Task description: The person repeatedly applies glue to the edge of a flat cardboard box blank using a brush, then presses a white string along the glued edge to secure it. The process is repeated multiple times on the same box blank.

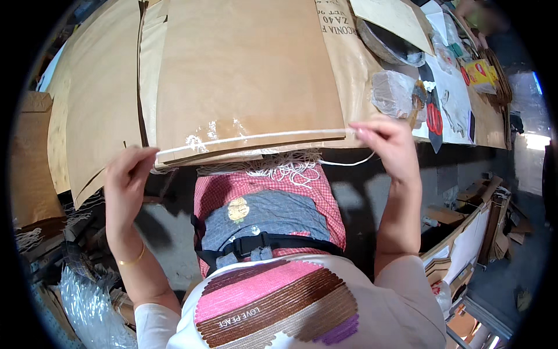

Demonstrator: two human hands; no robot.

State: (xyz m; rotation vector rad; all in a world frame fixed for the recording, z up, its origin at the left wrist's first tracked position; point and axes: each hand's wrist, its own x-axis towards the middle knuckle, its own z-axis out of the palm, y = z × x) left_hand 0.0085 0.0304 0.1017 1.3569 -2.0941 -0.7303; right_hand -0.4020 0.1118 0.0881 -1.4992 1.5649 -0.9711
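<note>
A white string [256, 137] is stretched across the near edge of a stack of brown paper sheets [244, 75]. At its left end, my left hand [127, 174] pinches it between thumb and fingers by the sheet's near left corner. Past the near right corner, my right hand [390, 145] pinches the string too, and a loose length curves back below this hand. White paste-like smears [196, 142] show on the paper just beyond the string. A tangled bundle of white strings [285, 167] hangs at the table's near edge, over my checked apron [267, 212].
To the right lie red-handled scissors [434, 120], a brush [418, 100], a plastic-wrapped container [390, 93], a round basin [381, 45] partly under a board [392, 20], and a yellow packet [481, 75]. Another person [474, 17] is at the far right. Cardboard pieces [465, 203] stand lower right.
</note>
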